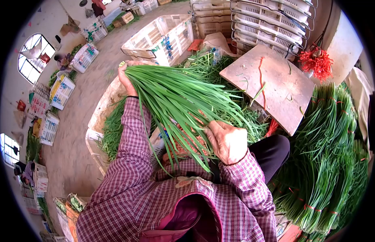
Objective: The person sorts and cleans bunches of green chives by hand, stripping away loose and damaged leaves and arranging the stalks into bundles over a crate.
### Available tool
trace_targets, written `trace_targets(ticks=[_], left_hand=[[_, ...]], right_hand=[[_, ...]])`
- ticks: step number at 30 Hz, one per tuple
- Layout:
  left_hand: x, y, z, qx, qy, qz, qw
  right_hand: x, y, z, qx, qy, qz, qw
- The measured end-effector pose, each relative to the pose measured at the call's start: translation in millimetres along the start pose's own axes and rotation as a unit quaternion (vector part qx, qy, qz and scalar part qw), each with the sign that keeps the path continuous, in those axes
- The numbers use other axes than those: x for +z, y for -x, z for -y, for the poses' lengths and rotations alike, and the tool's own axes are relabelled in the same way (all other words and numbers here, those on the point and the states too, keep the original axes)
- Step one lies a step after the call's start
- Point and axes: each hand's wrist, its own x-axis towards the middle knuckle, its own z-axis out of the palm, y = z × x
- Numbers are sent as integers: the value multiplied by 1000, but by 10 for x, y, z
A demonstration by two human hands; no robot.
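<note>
1. In the room, stacked crates (270, 30) stand at one o'clock.
2. Left hand (126, 80), at ten o'clock, has fingers closed around green bunch (177, 90), near centre.
3. Right hand (228, 142), four o'clock, pinches its leaves.

Floor (80, 121) gives room at left; board (272, 86) blocks front right.

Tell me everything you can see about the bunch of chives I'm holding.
The bunch of chives is loose, with no tie visible: long, narrow, green blades that look fresh and limber, with small pale ends. Your left hand grips it near those ends, and from there it fans out toward your right hand, whose fingers are closed at the blades' outer part. Some blades droop below the rest.
</note>
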Motion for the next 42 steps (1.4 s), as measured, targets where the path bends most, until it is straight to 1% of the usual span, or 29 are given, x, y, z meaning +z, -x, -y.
trace_targets(ticks=[1, 3, 4, 6, 7, 8, 9, 10, 11, 12, 16, 17, 19, 20, 21, 23, 25, 27, 28, 29, 31, 32, 34, 35, 36, 37, 40, 41, 42], left_hand=[[24, 19, 6, 1, 0, 0, 1000], [42, 51, 2, 11, -5, 14, 1000], [-25, 13, -17, 12, -5, 14, 1000], [-157, -58, -68, -12, 39, 60, 997], [-184, -72, -71, -12, 39, 59, 997], [-209, -84, -71, -12, 42, 75, 996], [-189, -70, -70, -14, 44, 91, 995], [-157, -59, -61, -14, 45, 91, 995], [-115, -56, -43, -6, 41, 56, 998], [-74, -55, -34, 3, 38, 22, 999], [-50, -45, -5, -13, 35, 40, 998], [-32, -22, 11, -7, 5, 25, 1000], [-21, -10, 18, -3, -25, 10, 1000], [-25, -19, 22, -6, -11, 16, 1000], [-69, -40, 32, -10, 4, 20, 1000], [-186, -80, 45, 1, -5, 28, 1000], [-277, -116, 18, 12, -13, 39, 999], [-353, -125, -9, -15, -33, 52, 998], [-379, -157, -16, -34, 5, 45, 998], [-417, -162, -11, -35, 6, 44, 998], [-332, -95, 8, -21, -38, 9, 999], [-285, -55, 15, -22, -38, 10, 999], [-213, -11, 31, -11, -92, -12, 996], [-228, -32, 38, -12, -92, -10, 996], [-242, -57, 39, -27, -47, -6, 998], [-257, -78, 31, -42, -2, -1, 999], [-195, -43, 53, -17, -37, -16, 999], [-155, -14, 57, -17, -37, -15, 999], [-110, 16, 59, -27, -44, -29, 998]], right_hand=[[-7, 5, -15, -1, 0, 0, 1000], [-43, 71, -83, -46, -137, -102, 984], [-59, 145, -108, 11, -196, -123, 973], [-267, 210, -95, 61, -206, -144, 966], [-335, 202, -67, 85, -213, -156, 961], [-375, 150, -66, 118, -198, -135, 964], [-388, 60, -40, 119, -203, -135, 962], [-407, 2, -61, 127, -165, -101, 973], [-432, -57, -93, 133, -126, -66, 981], [-360, -110, -186, 121, -125, -64, 983], [-159, -354, -206, 140, -59, 9, 988], [-134, -418, -158, 155, -68, 26, 985], [-6, -491, -145, 125, -79, -17, 989], [11, -506, -181, 103, -135, -36, 985], [28, -492, -218, 101, -201, -78, 971], [-99, -441, -323, 104, -262, -158, 946], [-250, -348, -408, 138, -340, -233, 901], [-459, -209, -410, 195, -375, -184, 887], [-556, -116, -452, 205, -361, -116, 903], [-604, -45, -478, 204, -323, -74, 921], [-674, -17, -342, 196, -265, -5, 944], [-679, -4, -356, 172, -199, 50, 963], [-538, 30, -359, 121, -67, 55, 989], [-460, 33, -343, 94, -12, 46, 994], [-433, -7, -311, 71, 9, 63, 995], [-491, -60, -208, 121, 33, 154, 980], [-348, -115, -99, 54, 65, 92, 992], [-315, -157, -50, 44, 103, 98, 989], [-244, -172, -66, 19, 80, 85, 993]])
